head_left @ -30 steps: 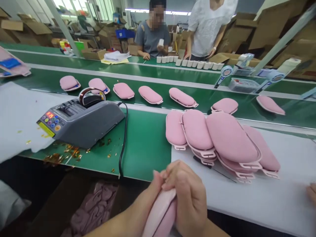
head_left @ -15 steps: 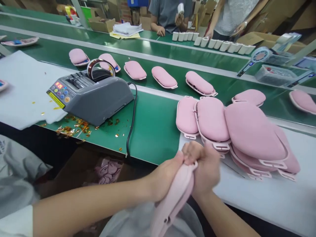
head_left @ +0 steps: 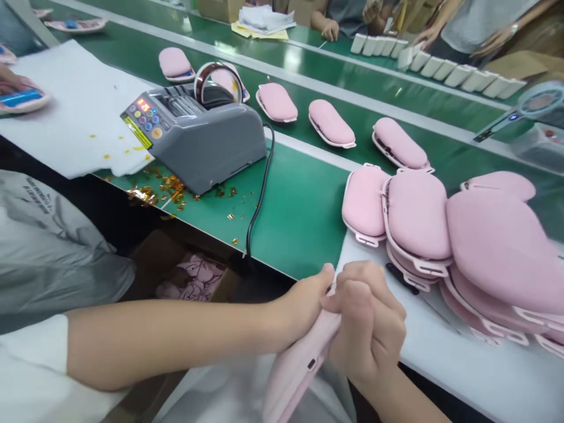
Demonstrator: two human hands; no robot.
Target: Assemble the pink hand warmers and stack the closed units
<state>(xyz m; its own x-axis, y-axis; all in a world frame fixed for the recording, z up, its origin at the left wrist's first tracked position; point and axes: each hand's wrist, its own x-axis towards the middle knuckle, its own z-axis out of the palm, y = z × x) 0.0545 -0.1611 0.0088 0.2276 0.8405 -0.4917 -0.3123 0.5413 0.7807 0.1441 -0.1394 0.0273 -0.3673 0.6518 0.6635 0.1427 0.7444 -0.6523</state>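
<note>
Over my lap I hold a pink padded oval shell (head_left: 293,376) with a small dark slot in its edge, tilted with one end toward me. My left hand (head_left: 304,308) is wrapped round its left side, thumb at the far end. Curled tightly, my right hand (head_left: 368,320) presses at the far end and right side; the fingertips are partly hidden. Just beyond my right hand, similar pink shells with slotted end tabs (head_left: 418,217) lie stacked on a white sheet (head_left: 440,376).
A grey tape dispenser (head_left: 211,141) with a black cable (head_left: 261,200) stands on the green table, amber tape scraps (head_left: 171,188) before it. More shells (head_left: 330,122) line the belt. Below is a box of pink pieces (head_left: 198,279). Co-workers' hands (head_left: 493,44) are near white containers (head_left: 458,73).
The two halves of the held shell look closer together along the edge. My right hand has turned and curled over its far end. The view has shifted left and down.
</note>
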